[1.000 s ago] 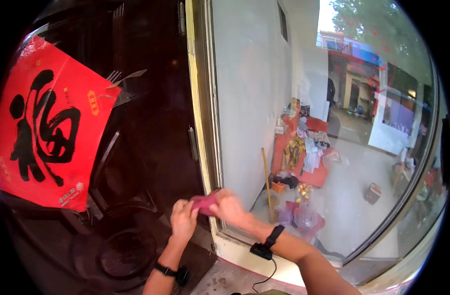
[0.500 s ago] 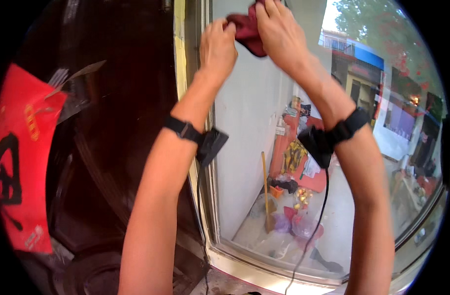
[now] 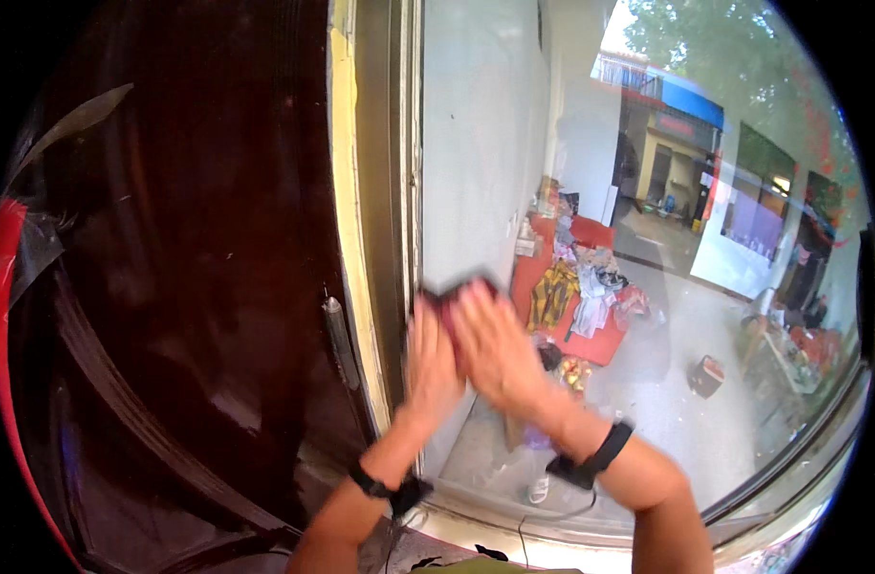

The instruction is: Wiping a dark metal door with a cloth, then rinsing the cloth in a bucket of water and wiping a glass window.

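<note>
A dark red cloth (image 3: 457,290), bunched and blurred by motion, is against the window glass (image 3: 485,134) near its left side. My right hand (image 3: 500,354) lies over the cloth and grips it, its fingers pointing up. Close beside it, my left hand (image 3: 432,368) holds the lower left part of the cloth by the window frame (image 3: 407,220). Much of the cloth is hidden under my fingers. Each wrist wears a black strap with a small dark device and a cable.
Left of the frame stands a dark brown door panel (image 3: 198,220) with a handle (image 3: 340,340). A red paper (image 3: 5,277) hangs at the far left. Through the glass show a red seat (image 3: 590,340) piled with clothes and a box (image 3: 707,376) on the floor; trees and buildings are reflected.
Both hands and the cloth have come down from the top of the pane to mid-height. The right hand now lies flatter over the cloth. The view has shifted right.
</note>
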The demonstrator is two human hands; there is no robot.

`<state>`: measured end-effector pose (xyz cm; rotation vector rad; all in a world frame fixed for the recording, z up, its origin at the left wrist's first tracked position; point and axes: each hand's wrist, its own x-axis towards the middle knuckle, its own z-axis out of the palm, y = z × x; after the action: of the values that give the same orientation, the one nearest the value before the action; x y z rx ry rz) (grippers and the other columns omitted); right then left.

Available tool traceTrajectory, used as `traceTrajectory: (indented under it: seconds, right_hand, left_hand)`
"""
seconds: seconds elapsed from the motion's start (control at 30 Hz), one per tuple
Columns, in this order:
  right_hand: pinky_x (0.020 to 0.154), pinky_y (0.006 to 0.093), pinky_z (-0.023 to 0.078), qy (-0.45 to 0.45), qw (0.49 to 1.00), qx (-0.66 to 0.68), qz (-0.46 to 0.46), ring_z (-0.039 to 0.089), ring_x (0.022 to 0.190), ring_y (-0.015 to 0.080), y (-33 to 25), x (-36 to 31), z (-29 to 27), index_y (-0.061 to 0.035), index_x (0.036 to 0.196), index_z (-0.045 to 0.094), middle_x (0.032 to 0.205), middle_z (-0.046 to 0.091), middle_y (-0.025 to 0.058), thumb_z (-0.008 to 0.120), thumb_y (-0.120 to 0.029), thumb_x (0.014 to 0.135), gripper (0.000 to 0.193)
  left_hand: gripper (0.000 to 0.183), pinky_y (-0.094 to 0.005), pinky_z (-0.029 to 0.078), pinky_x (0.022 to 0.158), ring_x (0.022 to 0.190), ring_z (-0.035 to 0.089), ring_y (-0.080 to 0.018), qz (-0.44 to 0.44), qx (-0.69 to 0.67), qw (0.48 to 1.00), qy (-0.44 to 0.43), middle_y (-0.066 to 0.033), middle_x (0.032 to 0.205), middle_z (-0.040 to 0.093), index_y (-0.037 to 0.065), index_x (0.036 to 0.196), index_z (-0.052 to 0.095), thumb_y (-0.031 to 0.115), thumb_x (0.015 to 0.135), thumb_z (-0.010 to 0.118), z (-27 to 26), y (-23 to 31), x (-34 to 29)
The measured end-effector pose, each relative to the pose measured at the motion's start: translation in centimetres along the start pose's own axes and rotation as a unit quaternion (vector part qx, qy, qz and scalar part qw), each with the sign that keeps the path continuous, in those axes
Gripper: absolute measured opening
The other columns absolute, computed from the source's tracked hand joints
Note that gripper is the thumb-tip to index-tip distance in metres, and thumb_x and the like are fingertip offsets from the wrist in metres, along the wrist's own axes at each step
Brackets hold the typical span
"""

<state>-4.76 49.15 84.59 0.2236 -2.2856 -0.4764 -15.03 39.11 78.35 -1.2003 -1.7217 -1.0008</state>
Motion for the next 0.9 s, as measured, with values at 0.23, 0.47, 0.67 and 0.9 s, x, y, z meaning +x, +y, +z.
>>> traceTrajectory:
  seconds: [0.23, 0.47, 0.67, 0.9]
  right_hand:
    - [0.114, 0.0472, 0.025, -0.075, 0.996, 0.02, -0.039, 0.036, 0.137, 0.0381, -1.7, -4.8, 2.6, 0.0093, 0.131, 0.049, 0.138, 0.047, 0.024, 0.046, -0.018, 0.087, 0.052]
    - [0.109, 0.0485, 0.03, 0.218, 0.969, -0.105, -0.053, 0.043, 0.127, 0.042, 8.3, 12.8, -11.7, 0.0099, 0.124, 0.05, 0.128, 0.05, 0.0266, 0.049, -0.014, 0.083, 0.048]
    - [0.099, 0.0431, 0.037, 0.327, 0.925, -0.157, -0.109, 0.048, 0.115, 0.0378, 14.9, 24.3, -20.6, 0.0043, 0.108, 0.058, 0.118, 0.057, 0.0211, 0.054, -0.011, 0.08, 0.032]
    - [0.102, 0.0483, 0.036, 0.268, 0.947, -0.172, -0.038, 0.046, 0.123, 0.0378, 17.8, 31.3, -25.8, 0.0014, 0.113, 0.059, 0.126, 0.056, 0.0201, 0.047, -0.022, 0.086, 0.038]
  left_hand:
    - [0.07, -0.0558, 0.015, 0.115, 0.139, 0.012, -0.0557, -0.089, -0.024, 0.99, -0.107, -0.0437, 0.144, 0.016, -0.02, 0.138, 0.024, 0.009, 0.084, 0.058, 2.2, 1.8, -6.6]
    - [0.062, -0.0546, 0.015, 0.116, 0.14, 0.013, -0.0541, 0.079, 0.006, 0.991, 0.108, -0.0412, 0.146, 0.019, -0.018, 0.139, 0.025, 0.01, 0.091, 0.051, -4.8, 3.8, 18.0]
    - [0.064, -0.0531, 0.017, 0.116, 0.139, 0.017, -0.0531, 0.126, 0.019, 0.972, 0.196, -0.0404, 0.145, 0.022, -0.018, 0.139, 0.025, 0.011, 0.089, 0.054, -9.9, 4.9, 34.0]
    - [0.062, -0.0508, 0.012, 0.118, 0.139, 0.024, -0.0468, 0.174, 0.088, 0.959, 0.206, -0.0401, 0.141, 0.032, -0.02, 0.135, 0.032, 0.018, 0.089, 0.051, -13.8, 2.4, 45.1]
